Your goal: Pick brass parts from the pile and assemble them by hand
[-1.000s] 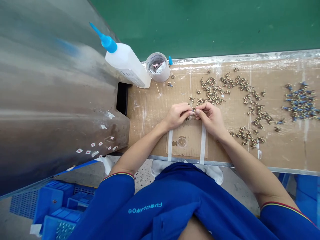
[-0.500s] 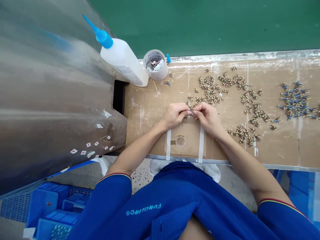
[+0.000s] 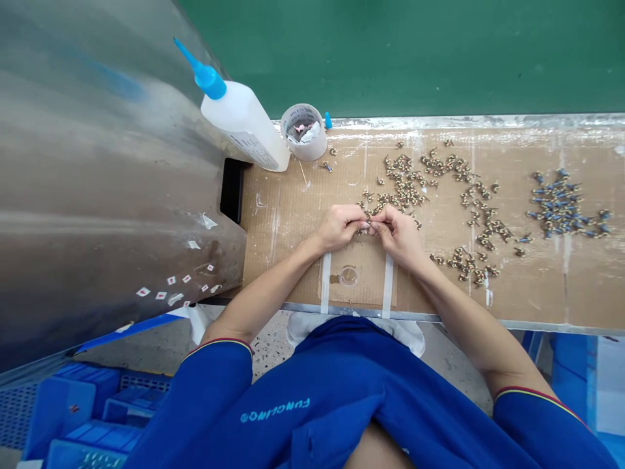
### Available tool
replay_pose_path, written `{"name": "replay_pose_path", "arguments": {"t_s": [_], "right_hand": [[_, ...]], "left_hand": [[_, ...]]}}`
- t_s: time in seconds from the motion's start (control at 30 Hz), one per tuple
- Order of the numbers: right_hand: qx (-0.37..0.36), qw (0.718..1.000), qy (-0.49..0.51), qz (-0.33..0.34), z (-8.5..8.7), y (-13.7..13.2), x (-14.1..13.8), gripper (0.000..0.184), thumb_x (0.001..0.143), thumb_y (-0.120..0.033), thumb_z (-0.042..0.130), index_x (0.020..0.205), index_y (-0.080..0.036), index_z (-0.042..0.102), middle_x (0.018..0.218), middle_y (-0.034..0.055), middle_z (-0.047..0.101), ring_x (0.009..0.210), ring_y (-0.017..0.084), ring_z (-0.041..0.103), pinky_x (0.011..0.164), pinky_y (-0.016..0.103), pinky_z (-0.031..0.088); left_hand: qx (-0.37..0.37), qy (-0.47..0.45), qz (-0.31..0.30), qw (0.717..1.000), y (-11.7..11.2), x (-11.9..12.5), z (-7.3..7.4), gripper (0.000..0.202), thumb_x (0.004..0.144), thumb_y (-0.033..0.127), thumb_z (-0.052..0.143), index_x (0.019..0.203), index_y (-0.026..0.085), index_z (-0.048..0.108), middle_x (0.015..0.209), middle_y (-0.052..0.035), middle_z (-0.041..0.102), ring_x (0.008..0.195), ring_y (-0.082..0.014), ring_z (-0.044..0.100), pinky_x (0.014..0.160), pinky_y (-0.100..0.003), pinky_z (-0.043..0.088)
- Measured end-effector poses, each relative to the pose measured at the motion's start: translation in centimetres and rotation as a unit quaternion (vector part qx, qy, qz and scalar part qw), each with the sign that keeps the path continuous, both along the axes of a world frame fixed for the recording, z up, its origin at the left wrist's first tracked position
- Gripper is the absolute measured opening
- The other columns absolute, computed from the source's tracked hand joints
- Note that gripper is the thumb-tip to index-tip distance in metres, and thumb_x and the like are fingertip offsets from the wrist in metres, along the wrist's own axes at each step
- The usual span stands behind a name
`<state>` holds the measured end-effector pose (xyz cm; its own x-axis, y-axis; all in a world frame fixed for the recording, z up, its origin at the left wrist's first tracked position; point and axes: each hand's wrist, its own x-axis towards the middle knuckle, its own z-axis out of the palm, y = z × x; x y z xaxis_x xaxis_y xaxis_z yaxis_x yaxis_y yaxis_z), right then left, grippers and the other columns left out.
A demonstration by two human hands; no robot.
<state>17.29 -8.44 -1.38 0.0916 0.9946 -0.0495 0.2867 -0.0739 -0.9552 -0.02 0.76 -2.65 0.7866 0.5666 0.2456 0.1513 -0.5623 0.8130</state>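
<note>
My left hand [image 3: 340, 227] and my right hand [image 3: 398, 232] meet fingertip to fingertip over the cardboard-covered bench [image 3: 293, 215]. Both pinch one small brass-coloured part [image 3: 370, 223] between them. Just beyond my fingers lies a scatter of several similar small brass parts [image 3: 407, 179]. More of them trail to the right of my right wrist [image 3: 469, 264]. A taped cardboard patch with a small clear ring [image 3: 347, 276] sits directly below my hands.
A white squeeze bottle with a blue nozzle [image 3: 241, 117] leans at the back left beside a small white cup [image 3: 303, 131]. A pile of blue-tipped parts [image 3: 561, 202] lies far right. A large metal chute [image 3: 97, 182] fills the left. Blue crates [image 3: 73, 410] stand on the floor.
My hands stay together on the small part with only slight finger shifts. The view has drifted, so the bench contents sit a little further left and lower.
</note>
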Motion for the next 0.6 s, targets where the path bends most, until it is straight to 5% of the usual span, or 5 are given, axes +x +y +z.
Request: {"name": "replay_pose_path", "arguments": {"t_s": [0.17, 0.4, 0.5, 0.6], "right_hand": [[-0.009, 0.996, 0.092, -0.001, 0.2, 0.3, -0.1, 0.039, 0.088, -0.062, 0.069, 0.083, -0.025, 0.055, 0.069, -0.0002, 0.067, 0.063, 0.016, 0.062, 0.064, 0.033, 0.052], [-0.006, 0.993, 0.117, -0.006, 1.4, 0.4, -0.5, 0.046, 0.086, -0.067, 0.070, 0.086, -0.025, 0.052, 0.070, -0.0008, 0.067, 0.061, 0.014, 0.060, 0.063, 0.031, 0.053], [0.030, 0.997, 0.064, -0.035, 2.6, 0.5, 1.0, 0.035, 0.090, -0.058, 0.066, 0.087, -0.025, 0.056, 0.075, 0.0012, 0.069, 0.068, 0.016, 0.063, 0.068, 0.033, 0.055], [0.075, 0.986, -0.053, -0.136, 3.7, -0.4, 5.7, 0.021, 0.091, -0.045, 0.064, 0.087, -0.024, 0.063, 0.084, 0.0032, 0.070, 0.076, 0.017, 0.064, 0.074, 0.034, 0.055]], "left_hand": [[0.012, 0.000, 0.008, 1.000, 0.0, 0.0, 0.5, 0.028, 0.098, 0.030, 0.054, 0.074, 0.016, 0.062, 0.070, -0.0028, 0.061, 0.067, -0.0142, 0.055, 0.068, -0.026, 0.045], [-0.008, 0.013, -0.012, 1.000, 1.0, -0.2, 1.9, 0.030, 0.098, 0.035, 0.056, 0.080, 0.014, 0.068, 0.069, -0.0024, 0.066, 0.062, -0.0122, 0.056, 0.063, -0.023, 0.043], [-0.010, 0.016, 0.014, 1.000, 1.0, -0.8, 3.9, 0.028, 0.097, 0.036, 0.057, 0.086, 0.015, 0.072, 0.075, -0.0038, 0.074, 0.064, -0.0135, 0.062, 0.062, -0.023, 0.046], [0.006, 0.016, 0.051, 0.999, -1.4, -3.9, 7.7, 0.026, 0.099, 0.036, 0.058, 0.089, 0.018, 0.074, 0.084, -0.0042, 0.078, 0.070, -0.0152, 0.068, 0.064, -0.024, 0.050]]}}
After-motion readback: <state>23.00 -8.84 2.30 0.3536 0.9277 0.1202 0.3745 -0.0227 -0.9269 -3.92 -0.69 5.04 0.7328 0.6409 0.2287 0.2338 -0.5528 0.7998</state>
